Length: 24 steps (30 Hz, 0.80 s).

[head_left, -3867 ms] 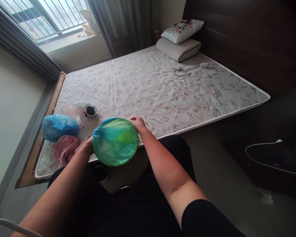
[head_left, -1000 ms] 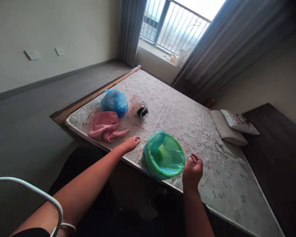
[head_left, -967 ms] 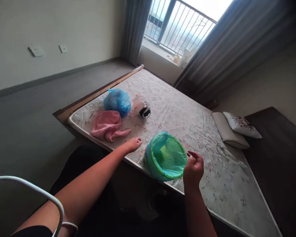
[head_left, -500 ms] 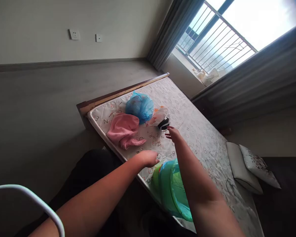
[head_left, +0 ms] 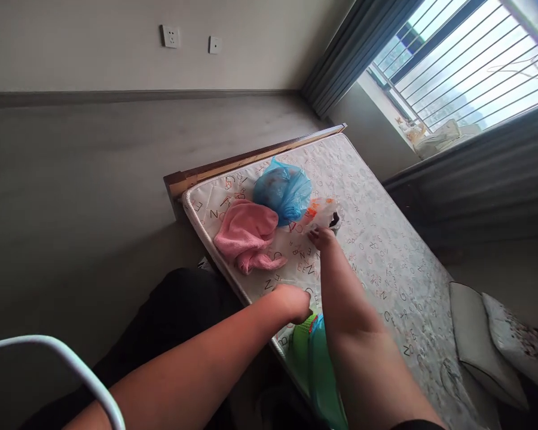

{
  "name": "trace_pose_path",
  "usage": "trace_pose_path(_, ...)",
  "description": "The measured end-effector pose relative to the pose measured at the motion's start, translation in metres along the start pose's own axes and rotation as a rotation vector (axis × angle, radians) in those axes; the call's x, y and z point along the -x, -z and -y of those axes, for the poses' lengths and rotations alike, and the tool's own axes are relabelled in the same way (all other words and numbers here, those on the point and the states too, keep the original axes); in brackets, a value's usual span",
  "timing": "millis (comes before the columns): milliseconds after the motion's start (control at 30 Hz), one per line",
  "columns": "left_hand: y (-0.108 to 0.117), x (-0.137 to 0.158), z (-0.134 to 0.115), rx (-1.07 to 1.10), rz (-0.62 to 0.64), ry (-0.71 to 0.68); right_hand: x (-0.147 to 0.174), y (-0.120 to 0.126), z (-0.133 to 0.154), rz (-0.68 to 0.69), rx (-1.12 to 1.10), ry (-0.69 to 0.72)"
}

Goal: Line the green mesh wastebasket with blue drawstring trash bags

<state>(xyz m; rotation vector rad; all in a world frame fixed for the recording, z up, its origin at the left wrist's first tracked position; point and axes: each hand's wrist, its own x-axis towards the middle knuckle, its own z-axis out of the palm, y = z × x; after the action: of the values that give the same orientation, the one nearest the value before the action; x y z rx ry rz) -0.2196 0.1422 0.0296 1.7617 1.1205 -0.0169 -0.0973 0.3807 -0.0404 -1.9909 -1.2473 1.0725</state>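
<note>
My left hand (head_left: 293, 303) has its fingers curled over the rim of a green mesh basket (head_left: 302, 346) at the bed's near edge. A blue lining shows inside the basket, and my right forearm hides part of it. Farther out, my right hand (head_left: 324, 237) is at the near side of a clear plastic bag (head_left: 320, 210) with orange print. Its visible fingers are slightly apart; the rest are hidden. Something black (head_left: 335, 220) shows at the bag's right end. Left of the bag sit a filled blue plastic bag (head_left: 281, 190) and a crumpled pink towel (head_left: 247, 233).
All this lies on a letter-patterned mattress (head_left: 376, 257) with a wooden bed frame (head_left: 255, 156). Two pillows (head_left: 484, 340) are at the right. A white curved tube (head_left: 67, 358) crosses the lower left. Curtains and a barred window (head_left: 457, 71) stand beyond.
My right hand has reached forward to the clear bag. My left hand has closed over the basket rim. The view has shifted, so the bed appears farther right.
</note>
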Motion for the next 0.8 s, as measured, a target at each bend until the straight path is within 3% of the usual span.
trace_pose_path(133, 0.004, -0.005, -0.002, 0.010, -0.053, 0.018, 0.016, 0.035, 0.031, -0.126, -0.154, -0.068)
trace_pose_path(233, 0.009, -0.007, -0.005, 0.050, -0.160, 0.046, 0.054, 0.098, 0.054, -0.186, -0.290, -0.002)
trace_pose_path(400, -0.001, -0.020, -0.013, 0.112, -0.276, -0.016, 0.177, 0.249, 0.050, -0.210, -0.297, 0.261)
trace_pose_path(500, -0.023, -0.027, -0.021, 0.244, -0.313, -0.117, 0.266, 0.329, 0.019, -0.350, -0.192, 0.298)
trace_pose_path(567, -0.041, -0.027, -0.027, 0.305, -0.327, -0.202, 0.319, 0.362, -0.010, -0.420, -0.046, 0.285)
trace_pose_path(667, -0.068, -0.023, -0.035, 0.345, -0.301, -0.286, 0.372, 0.369, -0.059, -0.387, 0.369, 0.359)
trace_pose_path(800, -0.099, -0.019, -0.044, 0.371, -0.238, -0.317, 0.386, 0.304, -0.108, -0.129, 0.770, 0.483)
